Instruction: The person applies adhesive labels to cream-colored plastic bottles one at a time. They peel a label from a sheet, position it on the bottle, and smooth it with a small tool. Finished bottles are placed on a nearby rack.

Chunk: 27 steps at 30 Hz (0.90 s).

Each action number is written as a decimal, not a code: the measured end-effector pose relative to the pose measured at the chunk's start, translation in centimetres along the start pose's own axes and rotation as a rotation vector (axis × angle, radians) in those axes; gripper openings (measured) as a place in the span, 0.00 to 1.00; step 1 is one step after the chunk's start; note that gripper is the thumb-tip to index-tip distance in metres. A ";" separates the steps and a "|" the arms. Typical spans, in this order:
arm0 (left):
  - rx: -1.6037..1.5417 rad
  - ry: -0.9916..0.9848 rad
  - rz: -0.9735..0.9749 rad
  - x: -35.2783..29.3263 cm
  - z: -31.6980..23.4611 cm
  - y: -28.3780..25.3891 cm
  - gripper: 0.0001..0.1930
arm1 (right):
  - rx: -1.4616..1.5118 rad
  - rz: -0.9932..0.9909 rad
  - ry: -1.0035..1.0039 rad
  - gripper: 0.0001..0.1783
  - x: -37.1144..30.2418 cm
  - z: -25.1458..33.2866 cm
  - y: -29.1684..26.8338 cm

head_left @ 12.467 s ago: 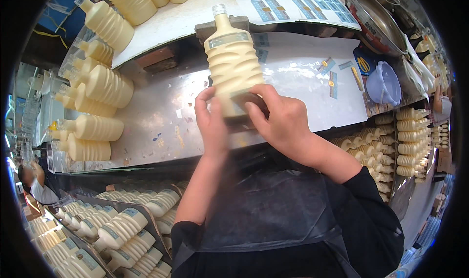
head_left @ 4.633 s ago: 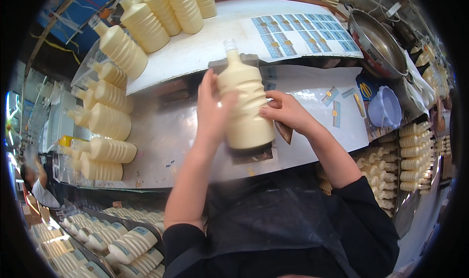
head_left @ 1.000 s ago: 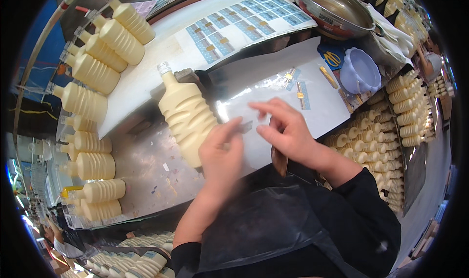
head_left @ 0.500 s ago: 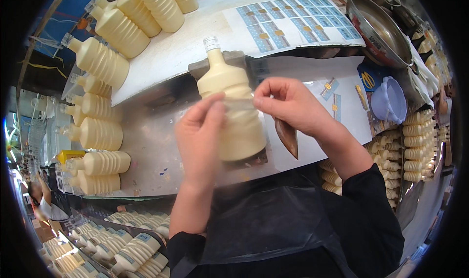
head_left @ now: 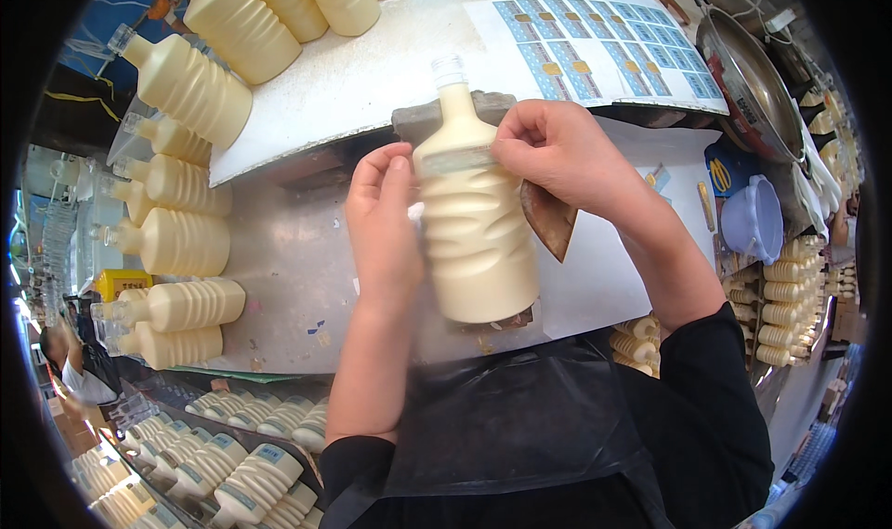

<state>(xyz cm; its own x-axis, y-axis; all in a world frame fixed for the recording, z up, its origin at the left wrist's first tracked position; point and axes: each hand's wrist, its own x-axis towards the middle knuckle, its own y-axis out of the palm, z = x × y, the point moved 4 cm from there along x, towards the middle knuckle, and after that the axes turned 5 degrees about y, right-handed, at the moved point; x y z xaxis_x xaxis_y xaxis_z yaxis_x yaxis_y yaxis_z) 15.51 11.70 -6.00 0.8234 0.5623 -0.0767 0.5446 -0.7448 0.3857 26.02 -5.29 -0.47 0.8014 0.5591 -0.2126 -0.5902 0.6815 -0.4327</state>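
A cream-coloured bottle with wavy grooves and a clear threaded neck lies on its back in front of me, its neck pointing away. Across its upper body runs a thin, pale grey-green label strip. My left hand has thumb and forefinger pinched at the strip's left end. At the other end, my right hand pinches the strip between thumb and forefinger. A brown, pointed, flat blade-like tool hangs from under that same palm, tip toward me.
A grey block supports the bottle's neck end. Similar bottles line the left. Blue printed label sheets lie on the raised white board. At the right are a metal pan, a lilac bucket and yellow-handled scissors.
Both hands have moved up the bottle with the strip, from its middle grooves to just below the shoulder. The view has shifted a little, so the bottle appears farther right.
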 end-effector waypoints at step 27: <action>-0.175 -0.104 0.065 -0.3 1.9 0.6 0.14 | 0.095 -0.031 0.078 0.12 -0.1 -0.1 -0.1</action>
<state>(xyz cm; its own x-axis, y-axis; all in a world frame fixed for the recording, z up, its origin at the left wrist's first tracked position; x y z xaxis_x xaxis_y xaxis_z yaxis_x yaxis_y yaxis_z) 15.91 10.43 -7.45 0.8729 0.4681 -0.1372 0.4610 -0.6997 0.5458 26.04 -5.46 -0.43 0.8222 0.5011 -0.2698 -0.5687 0.7414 -0.3562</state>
